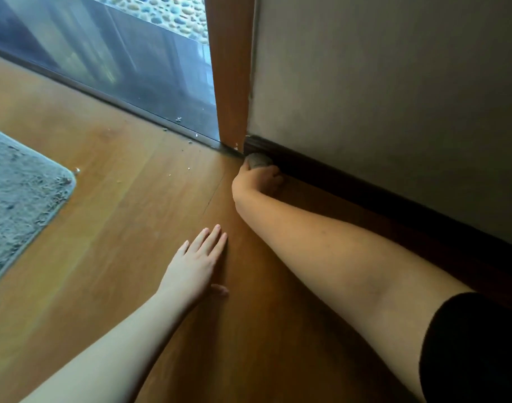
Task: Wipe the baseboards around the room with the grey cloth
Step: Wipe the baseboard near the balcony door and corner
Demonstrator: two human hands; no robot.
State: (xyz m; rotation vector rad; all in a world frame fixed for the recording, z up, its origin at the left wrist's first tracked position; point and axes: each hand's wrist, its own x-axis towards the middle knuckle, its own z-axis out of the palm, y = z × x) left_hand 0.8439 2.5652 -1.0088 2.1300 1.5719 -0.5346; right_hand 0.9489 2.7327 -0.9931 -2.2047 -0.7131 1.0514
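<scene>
Dark brown wooden baseboard (351,181) runs along the foot of the pale wall, its long axis stretching from our right hand (256,181) back towards our right elbow. That hand grips the bunched grey cloth (259,160) and presses it against the board's far end, just beside the orange-brown wooden door frame (231,82). Our left hand (198,264) lies flat with fingers spread on the wooden floor (118,199), farther from the board, so we judge the stroke belongs to the right hand, drawn back along the board.

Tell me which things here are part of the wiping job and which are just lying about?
Part of the job:
- grey cloth, gripped by the right hand
- dark baseboard, which the cloth touches at its end
- left hand, flat on the floor

Just lying about:
- grey rug
- white crumbs by the glass door
</scene>
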